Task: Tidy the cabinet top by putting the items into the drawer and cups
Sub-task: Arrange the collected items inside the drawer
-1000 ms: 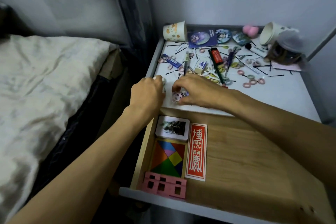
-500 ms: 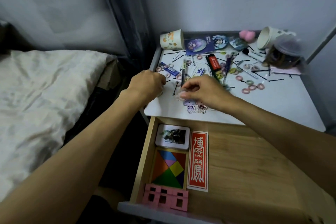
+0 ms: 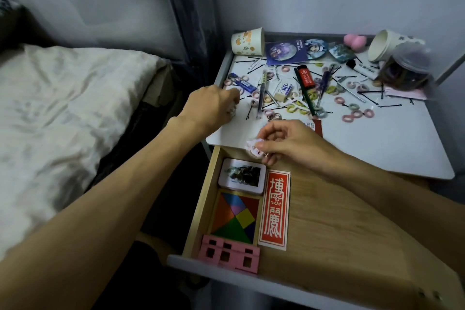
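Right fingers tight on sticker at cabinet edge; left fingers curled round trinket.

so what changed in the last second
The right hand has pinched a pale cut-out off the cabinet top and drawn it back over the open drawer. The left hand stays curled by the left edge; what lies in the drawer is unchanged.

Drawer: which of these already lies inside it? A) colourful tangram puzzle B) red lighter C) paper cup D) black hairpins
A: the tangram puzzle lies along the left side of the open drawer; the other three are all up on the cabinet top.
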Motion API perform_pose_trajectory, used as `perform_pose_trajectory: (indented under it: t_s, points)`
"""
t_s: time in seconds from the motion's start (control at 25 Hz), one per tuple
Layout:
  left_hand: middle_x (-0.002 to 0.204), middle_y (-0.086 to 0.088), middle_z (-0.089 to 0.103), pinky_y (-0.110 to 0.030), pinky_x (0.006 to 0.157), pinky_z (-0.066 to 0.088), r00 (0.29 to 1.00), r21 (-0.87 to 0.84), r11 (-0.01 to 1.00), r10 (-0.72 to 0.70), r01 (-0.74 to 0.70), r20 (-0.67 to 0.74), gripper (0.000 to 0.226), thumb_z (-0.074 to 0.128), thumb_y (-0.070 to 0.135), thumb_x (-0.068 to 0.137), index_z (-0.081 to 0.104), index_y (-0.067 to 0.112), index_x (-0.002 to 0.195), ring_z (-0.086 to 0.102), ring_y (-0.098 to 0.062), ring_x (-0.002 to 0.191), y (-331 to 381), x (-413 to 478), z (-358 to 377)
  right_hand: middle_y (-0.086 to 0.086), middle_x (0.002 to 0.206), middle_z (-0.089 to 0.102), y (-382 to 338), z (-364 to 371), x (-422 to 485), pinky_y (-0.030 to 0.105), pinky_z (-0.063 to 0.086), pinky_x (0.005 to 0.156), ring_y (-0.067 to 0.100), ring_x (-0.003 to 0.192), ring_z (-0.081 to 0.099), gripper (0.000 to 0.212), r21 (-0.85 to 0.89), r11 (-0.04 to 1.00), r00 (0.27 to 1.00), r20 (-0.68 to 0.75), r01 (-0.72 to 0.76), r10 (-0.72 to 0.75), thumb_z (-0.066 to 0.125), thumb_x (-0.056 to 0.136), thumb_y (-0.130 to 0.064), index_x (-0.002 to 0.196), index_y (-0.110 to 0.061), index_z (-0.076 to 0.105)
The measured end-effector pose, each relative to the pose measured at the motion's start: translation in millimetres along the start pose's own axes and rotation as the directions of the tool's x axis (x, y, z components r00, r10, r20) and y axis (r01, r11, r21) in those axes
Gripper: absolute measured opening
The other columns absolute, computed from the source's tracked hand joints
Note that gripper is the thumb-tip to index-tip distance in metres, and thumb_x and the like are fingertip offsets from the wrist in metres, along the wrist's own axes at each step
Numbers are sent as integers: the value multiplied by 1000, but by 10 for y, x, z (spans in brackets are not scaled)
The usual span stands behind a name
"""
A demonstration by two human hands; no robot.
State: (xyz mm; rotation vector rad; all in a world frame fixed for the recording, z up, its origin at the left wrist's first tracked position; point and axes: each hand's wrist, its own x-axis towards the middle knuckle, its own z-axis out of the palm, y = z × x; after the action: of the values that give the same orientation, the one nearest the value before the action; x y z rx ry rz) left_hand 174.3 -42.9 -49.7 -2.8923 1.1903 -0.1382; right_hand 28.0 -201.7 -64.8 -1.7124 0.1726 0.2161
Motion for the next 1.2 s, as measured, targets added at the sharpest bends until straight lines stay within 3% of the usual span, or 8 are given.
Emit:
perform_pose_trajectory:
  t_s: [0.16, 0.28, 0.4, 0.6, 0.84, 0.96, 1.12, 1.2]
  points:
    - [99, -10, 66, -42, 75, 54, 998, -361, 931, -62, 45, -34, 31, 69, 25, 85, 57, 20, 113, 63, -31, 88, 99, -357, -199, 4, 85, 72, 315, 413, -243, 22, 56, 67, 14, 75, 69, 12, -229, 970, 978, 173, -77, 118, 72, 85, -17, 95, -14, 66]
    - [99, -7, 66, -38, 74, 55, 996, -474, 876, -83, 86, 27, 29, 71, 27, 85, 60, 21, 112, 64, -22, 87, 162, -673, -295, 1, 87, 71, 676, 847, -315, 23, 57, 69, 9, 77, 68, 16, -309, 948, 957, 245, -75, 155, 76, 82, -24, 92, -15, 68]
    - [99, -4, 65, -35, 74, 55, 990, -490, 861, -111, 138, 84, 29, 72, 29, 85, 61, 23, 112, 63, -17, 86, 169, -848, -260, -8, 82, 70, 918, 1140, -303, 20, 53, 71, -1, 74, 64, 14, -411, 911, 959, 256, -6, 121, 78, 79, -34, 83, -24, 69]
    - [102, -2, 67, -23, 72, 53, 985, -518, 838, -127, 170, 118, 30, 72, 31, 85, 64, 24, 113, 63, -12, 88, 106, -884, -104, -10, 80, 64, 953, 1313, -269, 11, 44, 61, -4, 68, 58, 21, -464, 885, 970, 233, 47, 70, 78, 78, -32, 90, -17, 69]
    - [100, 1, 65, -27, 76, 56, 989, -538, 829, -123, 150, 86, 28, 73, 28, 85, 67, 21, 111, 63, -11, 87, 140, -850, -74, -12, 78, 56, 990, 1421, -273, 12, 39, 55, -2, 68, 54, 20, -557, 819, 970, 242, 136, 3, 76, 80, -33, 88, -22, 61]
    - [99, 1, 64, -26, 77, 55, 990, -525, 840, -105, 136, 89, 29, 73, 25, 85, 67, 20, 113, 61, -12, 87, 150, -848, -60, -7, 84, 60, 996, 1414, -267, 16, 43, 58, 3, 72, 56, 24, -559, 821, 968, 249, 115, 35, 76, 81, -34, 93, -18, 62]
    - [101, 0, 66, -23, 75, 53, 990, -509, 852, -73, 123, 117, 30, 74, 27, 84, 67, 21, 112, 61, -11, 88, 135, -851, -3, -2, 99, 66, 909, 1379, -317, 22, 52, 73, 7, 84, 63, 33, -511, 860, 963, 241, 18, 122, 72, 84, -37, 108, -17, 65]
    - [99, 0, 67, -24, 74, 55, 989, -503, 856, -58, 118, 133, 29, 75, 27, 83, 67, 22, 111, 63, -12, 87, 132, -871, 16, -3, 104, 67, 841, 1239, -325, 18, 53, 65, 2, 73, 64, 29, -465, 884, 968, 200, -43, 152, 67, 88, -33, 114, -19, 64]
